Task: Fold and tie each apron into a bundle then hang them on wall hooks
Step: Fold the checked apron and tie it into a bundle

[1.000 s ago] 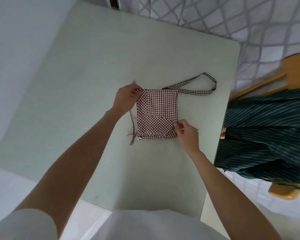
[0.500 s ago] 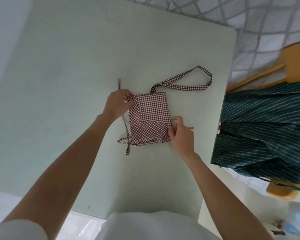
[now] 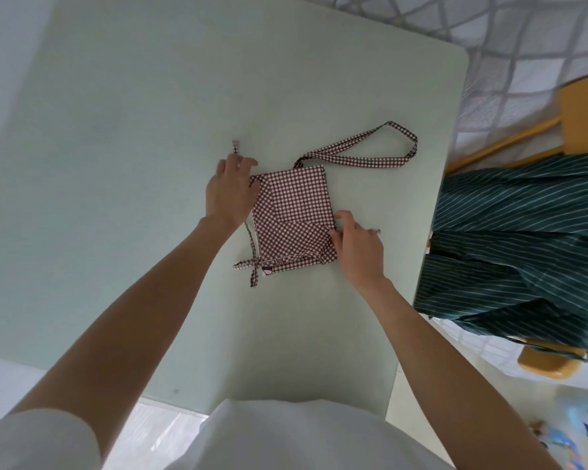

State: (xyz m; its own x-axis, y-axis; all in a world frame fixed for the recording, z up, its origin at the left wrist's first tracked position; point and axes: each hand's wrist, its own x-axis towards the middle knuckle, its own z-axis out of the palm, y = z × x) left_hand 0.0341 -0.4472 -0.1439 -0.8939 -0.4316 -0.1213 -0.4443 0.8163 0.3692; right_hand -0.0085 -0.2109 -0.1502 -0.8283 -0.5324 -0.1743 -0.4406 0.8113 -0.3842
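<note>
Spanning most of the view, the pale green tabletop (image 3: 123, 164) looks smooth and matte with a rounded corner, so a folded cloth could slide on it if tugged from one side. Off its right edge, a dark green striped apron (image 3: 516, 245) hangs in soft, loose folds over a yellow wooden chair (image 3: 577, 113); it sits near enough to slump off or get caught if the person turns fast.

Near the middle of the tabletop lies the checked apron (image 3: 292, 212), thin brown-and-white woven cloth folded into a flat, roughly square packet with crisp edges and a diagonal crease. Its neck loop (image 3: 364, 154) trails loose beyond the far edge, and thin ties (image 3: 252, 269) stick out at the near left corner. My guess is the layers could spring open once pressure comes off, or a stray tie could snag and drag the fold askew.

At the packet's left edge the left hand (image 3: 228, 195) rests with fingers gently curved, touching the cloth; I cannot tell whether it grips anything. On the right edge, the right hand (image 3: 357, 249) pinches the fabric between curled fingers.
</note>
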